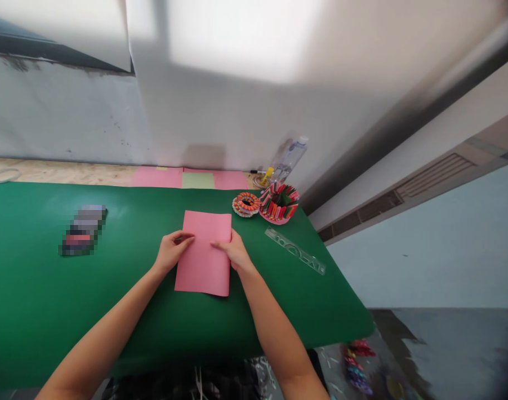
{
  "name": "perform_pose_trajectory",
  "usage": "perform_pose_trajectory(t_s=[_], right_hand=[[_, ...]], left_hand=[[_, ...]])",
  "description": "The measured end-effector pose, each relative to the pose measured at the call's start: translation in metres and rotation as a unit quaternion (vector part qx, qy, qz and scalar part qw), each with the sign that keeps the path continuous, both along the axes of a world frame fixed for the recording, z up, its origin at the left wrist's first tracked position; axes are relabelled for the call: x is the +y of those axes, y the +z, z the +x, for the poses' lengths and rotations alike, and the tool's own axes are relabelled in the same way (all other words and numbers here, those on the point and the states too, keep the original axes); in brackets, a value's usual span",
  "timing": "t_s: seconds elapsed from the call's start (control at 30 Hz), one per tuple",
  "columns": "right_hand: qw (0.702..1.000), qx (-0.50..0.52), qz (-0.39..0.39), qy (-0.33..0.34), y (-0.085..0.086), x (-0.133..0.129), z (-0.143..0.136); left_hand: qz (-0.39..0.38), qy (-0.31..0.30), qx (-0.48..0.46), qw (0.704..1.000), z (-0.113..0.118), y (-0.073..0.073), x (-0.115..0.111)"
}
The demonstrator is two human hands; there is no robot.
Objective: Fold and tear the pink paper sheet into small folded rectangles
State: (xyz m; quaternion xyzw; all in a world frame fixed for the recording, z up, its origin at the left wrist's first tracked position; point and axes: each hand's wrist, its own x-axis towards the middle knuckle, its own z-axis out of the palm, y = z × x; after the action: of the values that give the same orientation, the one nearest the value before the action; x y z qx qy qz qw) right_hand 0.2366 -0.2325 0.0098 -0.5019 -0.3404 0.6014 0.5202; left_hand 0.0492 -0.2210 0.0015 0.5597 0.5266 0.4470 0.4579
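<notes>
A pink paper sheet (204,266), looking folded in two, is held just over the green table (137,311). My left hand (173,250) is at its left edge, thumb and fingers closed on the paper. On the right edge my right hand (234,249) grips the sheet, thumb on top and the other fingers beneath, mostly hidden. A clear ruler (295,250) with cut-out shapes lies right of the paper. Behind it sit a ring of coloured folded pieces (246,204) and a round holder packed with folded paper strips (279,204).
A blurred phone-like object (83,230) lies at the left. Along the wall are pink sheets (158,178), a pale green sheet (198,180), a clear bottle (290,158), a yellow glue stick (268,173) and a tape roll (4,175). The table's right edge slopes toward the front corner.
</notes>
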Motion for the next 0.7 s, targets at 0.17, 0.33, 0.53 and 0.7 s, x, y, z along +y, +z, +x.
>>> perform_pose_trajectory(t_s=[0.17,0.33,0.53,0.7], right_hand=[[1.0,0.005,0.003,0.003,0.0002,-0.0004,0.0],[1.0,-0.001,0.003,0.004,0.0005,-0.0003,0.0006],[1.0,0.004,0.002,0.008,0.0024,-0.001,0.0007],[1.0,0.001,0.001,0.006,0.0051,-0.0027,0.0002]], left_hand=[[0.001,0.006,0.005,1.0,-0.0012,-0.0002,-0.0004],[-0.009,0.006,-0.003,1.0,-0.0021,-0.0013,-0.0006],[-0.021,0.007,-0.015,1.0,-0.0026,0.0011,-0.0008],[-0.019,0.005,-0.014,1.0,-0.0027,0.0021,-0.0008]])
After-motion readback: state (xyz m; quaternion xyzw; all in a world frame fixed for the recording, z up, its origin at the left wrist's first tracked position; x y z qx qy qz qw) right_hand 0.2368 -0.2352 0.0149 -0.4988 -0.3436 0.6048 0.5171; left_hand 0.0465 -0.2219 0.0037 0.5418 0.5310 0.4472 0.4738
